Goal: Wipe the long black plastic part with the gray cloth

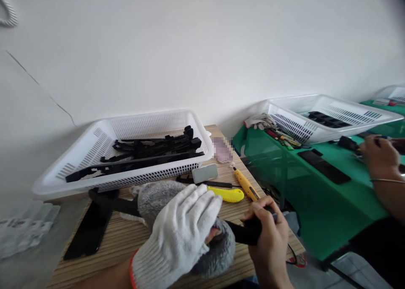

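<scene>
My left hand (182, 234) wears a white knit glove with an orange cuff. Its fingers lie together over a grey fluffy cloth (217, 255), and a bare fingertip shows near the thumb side. My bare right hand (268, 234) is closed around the right end of a long black part (242, 232). A black strip also sticks out from the left side of the fluffy cloth; whether it is the same part is hidden. Just beyond the glove lies a yellow utility knife (229, 195). A yellow-orange pen-like tool (246, 183) points away above my right hand.
A white basket (177, 169) of black plastic parts stands at the table's back. Nearby are a dark flat panel (90, 225) and a small grey block (205, 174). Right, a green table (316, 209) bears another white basket (297, 133); a co-worker's hand (379, 156) works there.
</scene>
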A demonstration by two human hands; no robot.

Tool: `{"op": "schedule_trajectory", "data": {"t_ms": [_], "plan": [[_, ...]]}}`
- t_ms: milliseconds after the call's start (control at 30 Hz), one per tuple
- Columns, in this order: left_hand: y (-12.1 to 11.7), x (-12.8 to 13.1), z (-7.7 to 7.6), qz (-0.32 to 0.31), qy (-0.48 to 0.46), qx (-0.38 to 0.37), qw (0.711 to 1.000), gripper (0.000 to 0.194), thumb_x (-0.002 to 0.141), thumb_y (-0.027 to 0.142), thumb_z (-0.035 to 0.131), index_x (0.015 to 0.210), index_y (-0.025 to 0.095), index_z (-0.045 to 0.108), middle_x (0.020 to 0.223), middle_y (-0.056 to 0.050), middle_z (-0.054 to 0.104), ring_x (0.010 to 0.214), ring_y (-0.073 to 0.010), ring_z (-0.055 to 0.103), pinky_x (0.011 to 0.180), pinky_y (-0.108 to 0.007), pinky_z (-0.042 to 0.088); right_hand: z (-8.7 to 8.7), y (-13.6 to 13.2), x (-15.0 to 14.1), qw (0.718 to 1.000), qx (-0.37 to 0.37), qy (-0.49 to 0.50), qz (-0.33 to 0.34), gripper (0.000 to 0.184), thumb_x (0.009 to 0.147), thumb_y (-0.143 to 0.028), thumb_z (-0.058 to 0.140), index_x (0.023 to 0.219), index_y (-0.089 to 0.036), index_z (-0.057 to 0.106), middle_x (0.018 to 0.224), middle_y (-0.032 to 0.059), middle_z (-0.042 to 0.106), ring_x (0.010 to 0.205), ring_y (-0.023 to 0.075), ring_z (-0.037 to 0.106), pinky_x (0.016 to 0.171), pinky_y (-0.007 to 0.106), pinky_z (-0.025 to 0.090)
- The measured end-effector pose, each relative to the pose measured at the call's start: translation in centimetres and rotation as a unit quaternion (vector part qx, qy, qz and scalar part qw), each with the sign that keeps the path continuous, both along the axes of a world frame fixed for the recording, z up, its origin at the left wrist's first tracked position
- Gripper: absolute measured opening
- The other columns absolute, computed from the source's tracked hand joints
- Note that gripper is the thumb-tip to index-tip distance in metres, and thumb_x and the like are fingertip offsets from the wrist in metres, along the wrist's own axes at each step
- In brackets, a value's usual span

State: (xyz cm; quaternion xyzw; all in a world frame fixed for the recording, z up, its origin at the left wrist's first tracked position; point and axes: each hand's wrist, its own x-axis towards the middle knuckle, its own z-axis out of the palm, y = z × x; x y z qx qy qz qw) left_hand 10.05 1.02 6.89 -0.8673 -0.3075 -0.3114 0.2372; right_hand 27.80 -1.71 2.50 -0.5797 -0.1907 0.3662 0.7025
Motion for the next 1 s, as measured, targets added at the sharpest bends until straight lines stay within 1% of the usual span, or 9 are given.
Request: {"op": "schedule_trajectory", "data": {"t_ms": [167,267,333,433,567,667,833,933,1000], "plan": [[-1.3,1.7,0.2,-0.059,-0.034,0.001,0.998,0.036,0.115,0.024,0.036,0.116,0.017,0.072,0.111,0.002,0.085,0.114,-0.0136,0.075,0.120,-0.031,0.048,-0.7,-1.2,-3.0,0.998,0.039,0.018,0.049,0.038,0.075,-0.050,0.081,0.071,-0.024,0.054,0.057,-0.0071,0.049,0.049,0.0117,0.040,0.049,0.024,0.037],[-2.1,1.7,-0.6,-0.058,-0.051,-0.001,0.997,0.036,0.114,0.024,0.039,0.118,0.013,0.073,0.116,-0.001,0.084,0.122,-0.0146,0.071,0.131,-0.032,0.036,-0.7,-1.3,-3.8,0.998,0.052,0.014,0.026,0.036,0.076,-0.048,0.081,0.073,-0.024,0.054,0.059,-0.0075,0.046,0.052,0.0113,0.037,0.050,0.024,0.035],[-2.2,1.1,-1.1,-0.078,-0.034,0.009,0.996,0.035,0.113,0.026,0.043,0.126,0.013,0.073,0.121,-0.002,0.083,0.128,-0.0176,0.069,0.133,-0.037,0.035,-0.4,-1.0,-3.4,0.998,0.053,-0.001,0.037,0.038,0.072,-0.049,0.082,0.069,-0.024,0.054,0.058,-0.0064,0.048,0.051,0.0115,0.039,0.047,0.023,0.035],[-1.9,-0.6,-1.4,-0.079,0.009,0.047,0.996,0.034,0.109,0.020,0.051,0.138,0.019,0.070,0.128,-0.003,0.081,0.133,-0.0221,0.067,0.132,-0.043,0.037,0.5,-0.1,-1.6,0.997,0.025,0.018,0.071,0.036,0.066,-0.050,0.079,0.064,-0.024,0.053,0.053,-0.0051,0.050,0.047,0.0119,0.041,0.045,0.024,0.038],[-0.8,-4.1,-1.0,0.029,0.068,0.062,0.995,0.045,0.107,0.008,0.047,0.145,0.025,0.065,0.133,-0.003,0.078,0.131,-0.0202,0.069,0.137,-0.044,0.025,1.2,1.0,2.3,0.997,-0.010,0.046,0.066,0.032,0.058,-0.043,0.077,0.059,-0.023,0.052,0.050,-0.0040,0.051,0.047,0.0108,0.042,0.045,0.021,0.038],[0.1,-7.5,-0.5,0.036,0.125,0.086,0.988,0.051,0.104,0.002,0.045,0.147,0.024,0.062,0.132,-0.002,0.079,0.127,-0.0180,0.071,0.137,-0.042,0.026,1.0,1.3,5.8,0.996,-0.042,0.062,0.054,0.032,0.051,-0.041,0.079,0.059,-0.023,0.053,0.049,-0.0044,0.051,0.047,0.0101,0.043,0.043,0.019,0.036],[1.3,-12.0,0.9,0.025,0.170,0.113,0.979,0.060,0.102,0.000,0.044,0.154,0.027,0.055,0.134,-0.003,0.079,0.131,-0.0211,0.071,0.128,-0.043,0.044,0.0,1.3,10.5,0.988,-0.114,0.102,0.033,0.037,0.041,-0.038,0.078,0.060,-0.025,0.050,0.047,-0.0062,0.044,0.041,0.0102,0.039,0.036,0.021,0.034],[1.5,-13.2,2.3,0.043,0.194,0.124,0.972,0.066,0.101,-0.002,0.045,0.162,0.024,0.043,0.127,-0.002,0.082,0.117,-0.0198,0.078,0.104,-0.033,0.062,-0.2,1.2,11.7,0.984,-0.132,0.122,0.001,0.037,0.038,-0.038,0.078,0.060,-0.024,0.052,0.049,-0.0062,0.045,0.042,0.0088,0.038,0.036,0.020,0.035],[1.2,-13.5,2.9,0.060,0.187,0.133,0.972,0.064,0.103,0.000,0.045,0.162,0.024,0.041,0.120,0.002,0.084,0.095,-0.0128,0.082,0.082,-0.020,0.063,-0.2,1.1,12.0,0.983,-0.135,0.126,-0.006,0.038,0.037,-0.037,0.079,0.060,-0.024,0.052,0.050,-0.0061,0.045,0.043,0.0079,0.037,0.036,0.020,0.035]]}}
